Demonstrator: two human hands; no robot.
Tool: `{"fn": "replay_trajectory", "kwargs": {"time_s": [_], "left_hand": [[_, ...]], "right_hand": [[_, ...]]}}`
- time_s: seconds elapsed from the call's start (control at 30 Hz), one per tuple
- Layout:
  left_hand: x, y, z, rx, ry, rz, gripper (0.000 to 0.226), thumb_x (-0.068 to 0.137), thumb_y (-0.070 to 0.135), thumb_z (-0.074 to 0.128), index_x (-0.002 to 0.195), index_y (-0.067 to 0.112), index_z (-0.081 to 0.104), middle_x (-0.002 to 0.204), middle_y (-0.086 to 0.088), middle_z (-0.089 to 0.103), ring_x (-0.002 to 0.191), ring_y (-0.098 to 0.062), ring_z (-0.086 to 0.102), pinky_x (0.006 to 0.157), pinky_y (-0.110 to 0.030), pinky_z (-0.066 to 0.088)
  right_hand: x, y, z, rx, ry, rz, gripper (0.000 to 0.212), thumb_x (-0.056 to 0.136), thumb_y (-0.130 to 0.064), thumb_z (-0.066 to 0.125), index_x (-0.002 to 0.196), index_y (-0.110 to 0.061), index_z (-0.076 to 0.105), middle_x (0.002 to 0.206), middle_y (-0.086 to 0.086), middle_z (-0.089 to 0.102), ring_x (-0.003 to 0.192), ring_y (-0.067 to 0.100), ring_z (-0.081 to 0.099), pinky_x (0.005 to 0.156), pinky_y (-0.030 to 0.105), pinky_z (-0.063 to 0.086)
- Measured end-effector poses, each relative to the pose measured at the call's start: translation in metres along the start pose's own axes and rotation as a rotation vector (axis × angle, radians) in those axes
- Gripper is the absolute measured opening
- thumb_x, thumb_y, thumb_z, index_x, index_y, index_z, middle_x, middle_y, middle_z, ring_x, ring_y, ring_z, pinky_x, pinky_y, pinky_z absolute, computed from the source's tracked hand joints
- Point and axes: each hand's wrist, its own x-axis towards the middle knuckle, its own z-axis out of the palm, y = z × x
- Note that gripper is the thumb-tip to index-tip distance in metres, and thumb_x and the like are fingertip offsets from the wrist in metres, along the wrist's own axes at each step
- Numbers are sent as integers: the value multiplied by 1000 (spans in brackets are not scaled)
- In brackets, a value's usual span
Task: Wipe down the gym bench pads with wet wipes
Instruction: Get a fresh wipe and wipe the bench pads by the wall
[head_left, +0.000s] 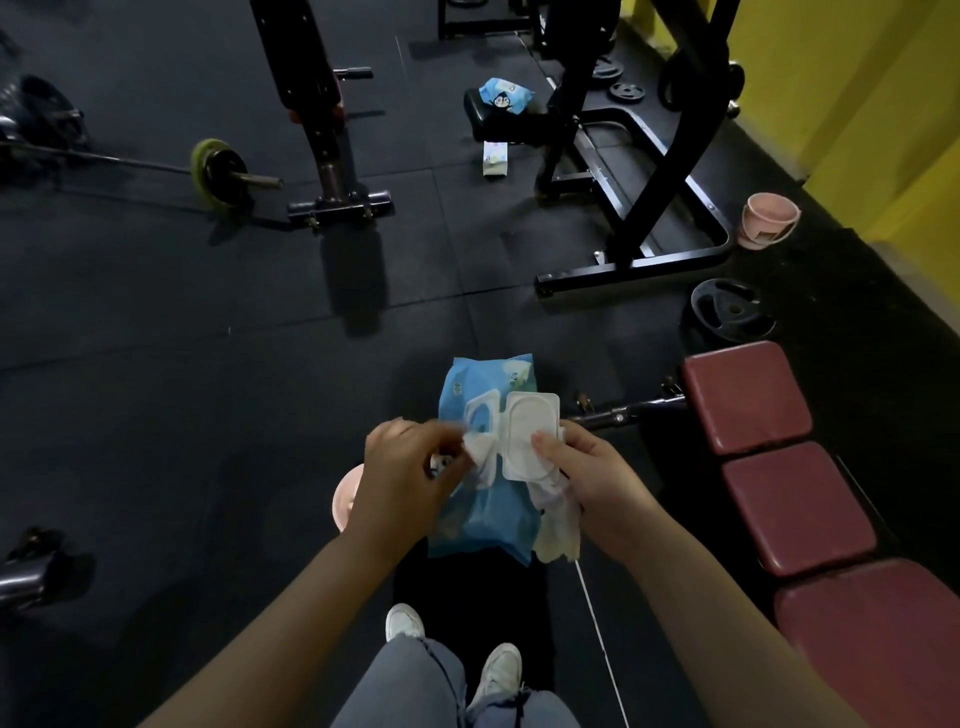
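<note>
Blue wipes pack lid open, left hand pinching wipe, right hand gripping pack

The right hand is holding a blue wipes pack with its lid open, while the left hand is pinching a white wipe at the opening.

Two wipe packs (one afar); three maroon pads; two pink bowls.
</note>
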Motion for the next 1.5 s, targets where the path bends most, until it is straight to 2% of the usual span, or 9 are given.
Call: {"fn": "replay_trajectory", "kwargs": {"time_s": [0.1, 0.2, 0.5, 0.77, 0.9, 1.0, 1.07, 1.23, 1.5], "left_hand": [[2, 1, 2, -254, -73, -296, 38, 77, 16, 83, 92, 37, 54, 80, 18, 65, 76, -5, 66, 67, -17, 53], [5, -5, 6, -357, -107, -503, 43, 76, 7, 80, 98, 30, 51, 86, 7, 66, 72, -6, 64, 61, -21, 54], [10, -13, 13, -356, -85, -634, 55, 66, 12, 87, 95, 33, 45, 92, 6, 60, 77, -4, 63, 58, -16, 46], [4, -6, 16, -427, -35, -488, 53, 70, 3, 82, 94, 35, 47, 100, -1, 52, 84, -14, 57, 72, -39, 55], [2, -3, 1, -245, 25, -175, 45, 79, 10, 77, 95, 46, 56, 109, 29, 47, 111, 2, 42, 90, -12, 37], [5, -1, -10, -374, -106, -222, 10, 83, 36, 59, 90, 40, 66, 109, 29, 48, 115, 3, 44, 91, -12, 40], [5, -2, -11, -403, -130, -233, 15, 84, 46, 57, 86, 37, 69, 108, 28, 50, 113, 6, 45, 90, -9, 39], [3, -4, -7, -363, -149, -301, 10, 87, 32, 73, 80, 37, 68, 107, 25, 52, 117, -10, 47, 99, -42, 48], [8, 9, -12, -88, -158, -219, 23, 78, 22, 79, 73, 30, 59, 107, 14, 51, 116, -14, 42, 97, -43, 48]], "right_hand": [[0, 4, 4, -78, -23, -3, 15, 94, -25, 61, 91, -24, 76, 99, 10, 74, 89, 24, 72, 72, 33, 56], [-1, 4, 8, -127, -47, 3, 14, 94, -27, 61, 95, -24, 75, 102, 9, 74, 92, 23, 72, 72, 30, 56], [-6, 0, 13, -229, -94, 19, 20, 95, -22, 59, 109, -12, 69, 103, 8, 73, 93, 20, 71, 74, 29, 55], [-5, -1, 4, 21, -79, 105, 12, 89, -20, 65, 90, -14, 75, 93, 12, 73, 81, 23, 72, 67, 31, 57], [-5, 4, 0, 98, -16, 70, 15, 77, -22, 69, 86, -10, 67, 73, 5, 69, 60, 12, 65, 53, 23, 53], [-8, 8, -1, 140, -32, 64, 12, 83, -20, 67, 88, -10, 68, 74, 6, 70, 61, 12, 66, 53, 23, 53], [-10, 9, 0, 156, -43, 57, 15, 83, -20, 66, 91, -8, 68, 76, 7, 71, 64, 13, 68, 55, 24, 54], [-10, 8, 2, 153, -71, 54, 15, 78, -25, 71, 85, -14, 76, 89, 12, 73, 77, 20, 71, 65, 30, 57], [-14, 8, 7, 41, -127, 78, 26, 78, -26, 72, 98, -10, 73, 100, 16, 71, 86, 24, 71, 70, 33, 57]]}}
